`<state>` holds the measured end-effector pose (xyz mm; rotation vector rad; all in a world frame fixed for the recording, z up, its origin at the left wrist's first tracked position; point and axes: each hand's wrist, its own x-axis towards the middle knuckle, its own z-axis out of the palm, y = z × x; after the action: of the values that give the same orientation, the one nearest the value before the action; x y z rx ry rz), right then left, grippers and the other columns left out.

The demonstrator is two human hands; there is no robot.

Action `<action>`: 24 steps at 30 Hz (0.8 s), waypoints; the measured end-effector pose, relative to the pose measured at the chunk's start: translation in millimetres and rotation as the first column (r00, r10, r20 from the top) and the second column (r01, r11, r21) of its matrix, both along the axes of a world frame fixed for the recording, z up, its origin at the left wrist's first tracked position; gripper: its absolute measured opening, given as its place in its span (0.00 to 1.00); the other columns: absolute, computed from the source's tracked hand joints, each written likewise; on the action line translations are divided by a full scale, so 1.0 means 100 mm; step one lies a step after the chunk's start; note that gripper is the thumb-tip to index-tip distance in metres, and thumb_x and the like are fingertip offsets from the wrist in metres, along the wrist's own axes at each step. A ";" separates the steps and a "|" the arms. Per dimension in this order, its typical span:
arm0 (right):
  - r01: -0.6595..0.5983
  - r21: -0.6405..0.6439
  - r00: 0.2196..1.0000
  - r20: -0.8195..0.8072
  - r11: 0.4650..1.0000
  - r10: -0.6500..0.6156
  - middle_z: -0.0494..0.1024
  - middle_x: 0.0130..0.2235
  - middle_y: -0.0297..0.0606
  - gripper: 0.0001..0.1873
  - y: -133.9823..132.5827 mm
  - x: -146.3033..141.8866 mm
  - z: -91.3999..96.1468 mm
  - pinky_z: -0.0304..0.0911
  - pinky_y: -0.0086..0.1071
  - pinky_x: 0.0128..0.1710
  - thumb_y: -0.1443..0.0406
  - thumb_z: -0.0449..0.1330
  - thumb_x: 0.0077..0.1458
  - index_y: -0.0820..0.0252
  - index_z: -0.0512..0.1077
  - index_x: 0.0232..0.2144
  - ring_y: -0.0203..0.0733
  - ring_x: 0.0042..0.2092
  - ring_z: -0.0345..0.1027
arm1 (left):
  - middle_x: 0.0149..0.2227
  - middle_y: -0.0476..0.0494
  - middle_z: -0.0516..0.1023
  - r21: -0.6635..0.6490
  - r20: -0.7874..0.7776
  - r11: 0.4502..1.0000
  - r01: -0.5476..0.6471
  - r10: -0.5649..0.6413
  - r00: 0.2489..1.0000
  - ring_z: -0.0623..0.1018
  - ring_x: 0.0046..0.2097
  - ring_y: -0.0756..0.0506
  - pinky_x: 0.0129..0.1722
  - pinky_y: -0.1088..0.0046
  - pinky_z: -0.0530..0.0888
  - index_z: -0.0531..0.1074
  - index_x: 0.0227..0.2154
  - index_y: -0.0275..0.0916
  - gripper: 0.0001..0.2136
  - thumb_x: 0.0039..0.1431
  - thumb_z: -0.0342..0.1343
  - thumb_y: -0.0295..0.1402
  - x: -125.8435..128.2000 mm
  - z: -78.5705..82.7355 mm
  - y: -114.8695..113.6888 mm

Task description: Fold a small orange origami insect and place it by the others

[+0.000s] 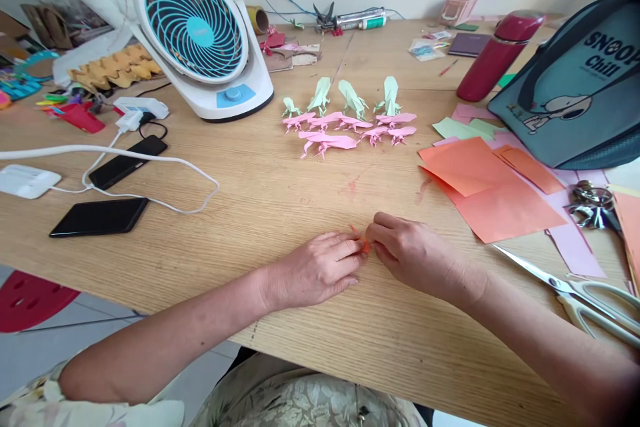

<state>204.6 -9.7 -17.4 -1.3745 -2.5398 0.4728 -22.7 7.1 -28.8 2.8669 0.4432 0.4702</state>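
A small piece of folded orange paper (367,247) shows between my two hands at the near middle of the table; most of it is hidden by fingers. My left hand (320,267) lies low over the wood with its fingertips closed on the paper's left side. From the right, my right hand (413,250) pinches the same paper between thumb and curled fingers. Beyond them stand pink origami figures (330,141) in a loose cluster, with several pale green origami figures (354,99) behind.
Orange sheets (493,187) and scissors (570,287) lie right, near a Snoopy bag (575,93) and a red flask (500,57). A fan (200,33) stands at the back left. Two dark phones (99,217) and a white cable (200,167) lie left.
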 end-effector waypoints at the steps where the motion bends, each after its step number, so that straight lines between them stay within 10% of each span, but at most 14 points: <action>1: 0.012 -0.016 1.000 -0.007 1.000 -0.012 0.67 0.33 0.35 0.10 0.00 0.00 0.01 0.52 0.29 0.28 0.72 0.50 0.63 0.61 0.67 0.31 0.34 0.29 0.60 | 0.52 0.36 0.76 -0.002 -0.003 1.000 -0.004 0.004 1.000 0.73 0.59 0.41 0.61 0.61 0.70 0.70 0.52 0.33 0.14 0.67 0.51 0.33 0.00 0.00 0.00; 24: -0.070 -0.129 0.995 -0.080 0.989 0.060 0.68 0.29 0.32 0.10 0.21 0.06 0.05 0.52 0.28 0.27 0.75 0.53 0.55 0.60 0.67 0.25 0.31 0.26 0.57 | 0.53 0.34 0.75 0.028 0.037 1.000 -0.008 0.007 0.999 0.71 0.60 0.39 0.61 0.60 0.71 0.68 0.54 0.30 0.17 0.65 0.54 0.32 -0.01 -0.02 -0.01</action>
<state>210.1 11.6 -12.2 -1.2932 -2.5377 0.7030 -23.9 5.7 -30.9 2.8792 0.4449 0.5344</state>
